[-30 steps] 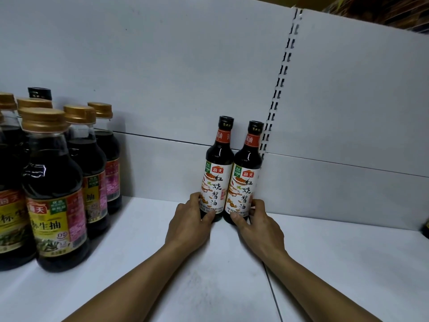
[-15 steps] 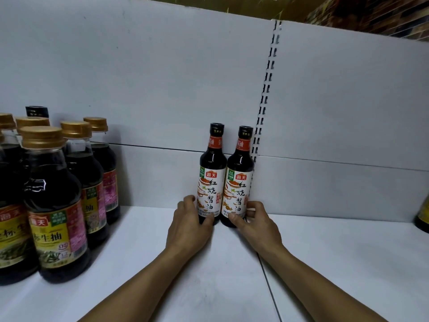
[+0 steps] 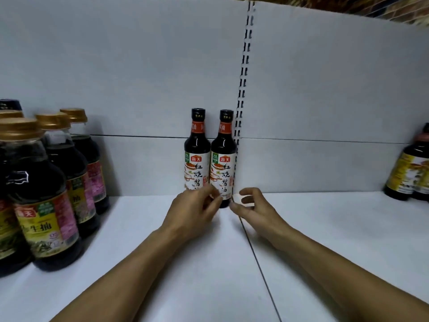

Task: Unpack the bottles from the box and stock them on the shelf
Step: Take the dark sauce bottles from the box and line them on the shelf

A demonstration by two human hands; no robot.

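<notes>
Bottles stand paired mid-frame on the shelf. Left grip curls before their bases, hold unclear; right grip loose, empty.

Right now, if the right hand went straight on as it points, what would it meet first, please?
Probably the base of the right-hand bottle, just ahead of the right hand; depth is unclear, so it might instead reach the back panel.

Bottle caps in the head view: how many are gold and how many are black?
Gold caps: 4, all at the left
Black caps: 3, two in the middle, one far left
Bottle at the right edge: cap unclear, not counted
Total: 7
</notes>
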